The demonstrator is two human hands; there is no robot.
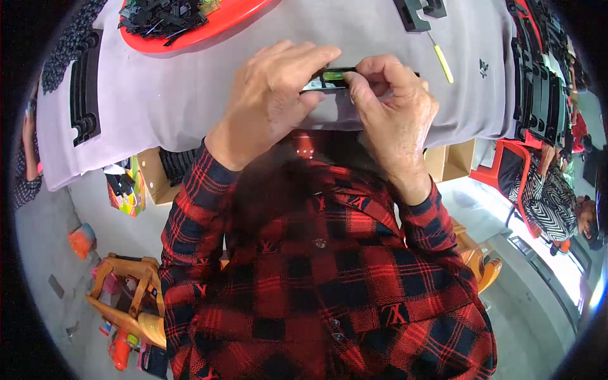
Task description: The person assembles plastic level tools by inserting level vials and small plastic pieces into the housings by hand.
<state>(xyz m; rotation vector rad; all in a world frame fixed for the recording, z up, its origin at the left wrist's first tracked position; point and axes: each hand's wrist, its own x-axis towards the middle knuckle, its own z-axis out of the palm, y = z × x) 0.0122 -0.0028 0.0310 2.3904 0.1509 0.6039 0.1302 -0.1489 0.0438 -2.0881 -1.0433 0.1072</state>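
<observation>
We are seeing the black bar-shaped frame [322,80] with its yellow-green insert [333,75] being held level at the upper middle, above the near edge of the counter [190,95]. The left hand [272,85] is pinching the left end between thumb and fingers, probably steadying it, while the right hand [399,101] is gripping the other end, its thumb sitting by the insert, seemingly for fine control. Their fingers are hiding both ends from us. At the upper left, a red tray [225,31] is containing a heap of small black pieces [166,19], likely keeping them together. Toward the upper right, a yellow-handled screwdriver [442,62] is lying beyond the right hand, near black blocks [413,16], and black bars [544,95] are lining the right edge.
</observation>
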